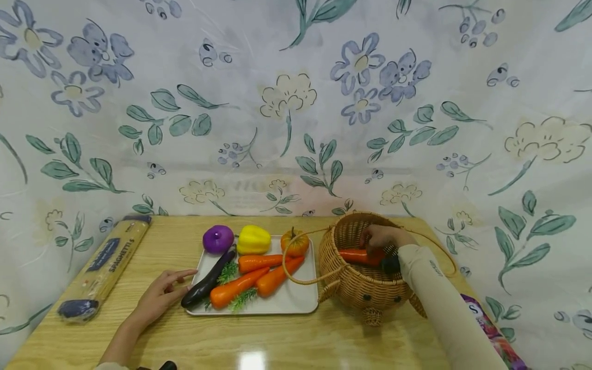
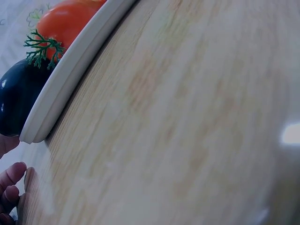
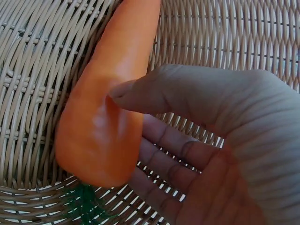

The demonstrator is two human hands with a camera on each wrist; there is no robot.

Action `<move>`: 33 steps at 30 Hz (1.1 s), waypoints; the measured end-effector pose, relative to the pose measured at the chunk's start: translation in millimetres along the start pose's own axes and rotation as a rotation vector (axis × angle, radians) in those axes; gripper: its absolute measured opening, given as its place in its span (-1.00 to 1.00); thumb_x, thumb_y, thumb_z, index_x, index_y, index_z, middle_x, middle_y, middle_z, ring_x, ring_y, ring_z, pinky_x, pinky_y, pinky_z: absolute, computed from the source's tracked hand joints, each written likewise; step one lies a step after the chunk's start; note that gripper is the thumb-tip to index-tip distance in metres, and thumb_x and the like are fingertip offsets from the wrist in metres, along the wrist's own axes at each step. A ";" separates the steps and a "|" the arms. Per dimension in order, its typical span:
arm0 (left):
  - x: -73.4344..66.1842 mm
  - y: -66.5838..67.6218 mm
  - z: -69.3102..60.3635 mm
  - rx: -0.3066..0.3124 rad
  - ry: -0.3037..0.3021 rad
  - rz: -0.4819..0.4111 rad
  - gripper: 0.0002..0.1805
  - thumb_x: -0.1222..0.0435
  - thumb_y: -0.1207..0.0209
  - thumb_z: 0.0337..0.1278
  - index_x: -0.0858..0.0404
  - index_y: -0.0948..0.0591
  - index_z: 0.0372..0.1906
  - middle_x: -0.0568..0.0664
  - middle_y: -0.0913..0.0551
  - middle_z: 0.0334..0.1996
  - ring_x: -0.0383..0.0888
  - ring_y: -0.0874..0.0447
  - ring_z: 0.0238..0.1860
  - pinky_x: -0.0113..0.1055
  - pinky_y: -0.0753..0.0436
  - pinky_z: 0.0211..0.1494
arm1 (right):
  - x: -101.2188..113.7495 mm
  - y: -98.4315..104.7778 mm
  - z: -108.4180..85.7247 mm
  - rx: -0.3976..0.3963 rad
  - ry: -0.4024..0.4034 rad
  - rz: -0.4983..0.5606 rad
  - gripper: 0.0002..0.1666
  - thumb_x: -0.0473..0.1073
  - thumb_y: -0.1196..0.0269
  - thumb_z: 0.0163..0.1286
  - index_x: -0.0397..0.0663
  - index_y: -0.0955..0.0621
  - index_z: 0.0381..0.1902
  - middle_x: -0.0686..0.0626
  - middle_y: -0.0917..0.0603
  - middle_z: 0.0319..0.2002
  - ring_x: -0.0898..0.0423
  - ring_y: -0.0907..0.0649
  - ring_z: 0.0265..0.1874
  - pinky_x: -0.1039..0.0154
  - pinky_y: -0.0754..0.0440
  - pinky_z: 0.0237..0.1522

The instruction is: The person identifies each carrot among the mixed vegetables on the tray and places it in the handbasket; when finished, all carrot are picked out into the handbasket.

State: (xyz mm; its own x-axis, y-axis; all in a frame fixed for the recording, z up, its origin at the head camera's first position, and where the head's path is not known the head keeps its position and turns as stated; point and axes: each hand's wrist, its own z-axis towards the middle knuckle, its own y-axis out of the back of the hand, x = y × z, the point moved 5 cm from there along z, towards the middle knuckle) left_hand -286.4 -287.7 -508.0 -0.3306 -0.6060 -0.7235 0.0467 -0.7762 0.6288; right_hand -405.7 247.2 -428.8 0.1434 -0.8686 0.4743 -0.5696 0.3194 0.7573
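My right hand [image 1: 381, 237] is inside the wicker basket [image 1: 365, 290], which has an animal's face. It holds a carrot [image 3: 103, 126]; in the right wrist view the thumb lies on top and the other fingers pass behind. Green leaf stalks show below its thick end. My left hand [image 1: 162, 293] is at the left edge of the white tray [image 1: 296, 303], fingers loosely extended beside an eggplant [image 1: 208, 280]. The tray also bears a purple onion [image 1: 218, 239], a yellow bell pepper [image 1: 253, 240], a small pumpkin [image 1: 295, 243] and three carrots [image 1: 238, 289] with green tops.
A pack of spaghetti [image 1: 108, 262] lies along the table's left side. At the right edge, a purple and red package [image 1: 495, 334] is partly hidden by my sleeve. The basket's thin handle [image 1: 296, 281] hangs over the tray's right side. Floral cloth [image 1: 287, 154] stands behind the table.
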 end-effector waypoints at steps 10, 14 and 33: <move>-2.2 -2.1 4.3 0.007 -0.005 -0.004 -0.62 0.28 -0.24 0.29 0.23 -0.63 0.18 -0.01 -0.51 -0.21 -0.28 -0.29 -0.41 -0.37 -0.31 -0.35 | 17.4 16.5 -10.2 -0.046 0.060 -0.039 -0.60 -0.29 -0.27 0.22 -0.37 -0.58 0.01 -0.12 -0.62 -0.22 0.09 -0.52 -0.35 0.20 -0.52 -0.26; -0.8 -3.0 2.0 0.003 0.013 0.001 -0.62 0.29 -0.25 0.27 0.24 -0.63 0.17 -0.02 -0.50 -0.22 -0.28 -0.27 -0.41 -0.37 -0.30 -0.35 | 29.9 26.7 -14.0 -0.121 0.126 -0.060 -0.66 -0.25 -0.27 0.24 -0.33 -0.63 -0.06 -0.15 -0.66 -0.18 0.05 -0.57 -0.28 0.11 -0.57 -0.18; 1.5 -0.5 0.5 0.003 0.027 0.022 -0.62 0.26 -0.26 0.27 0.21 -0.64 0.17 -0.03 -0.50 -0.22 -0.29 -0.27 -0.41 -0.38 -0.29 -0.35 | 142.6 8.1 -88.2 -0.380 0.328 0.116 -0.40 -0.14 -0.41 0.27 -0.26 -0.52 0.20 -0.29 -0.66 -0.03 -0.04 -0.67 -0.14 0.02 -0.62 -0.05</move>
State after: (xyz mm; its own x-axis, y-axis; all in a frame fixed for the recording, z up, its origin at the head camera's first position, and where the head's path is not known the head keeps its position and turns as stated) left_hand -287.4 -288.2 -509.2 -0.3035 -0.6274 -0.7171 0.0512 -0.7623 0.6452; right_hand -318.4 159.3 -315.4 0.3779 -0.6744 0.6344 -0.2710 0.5746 0.7723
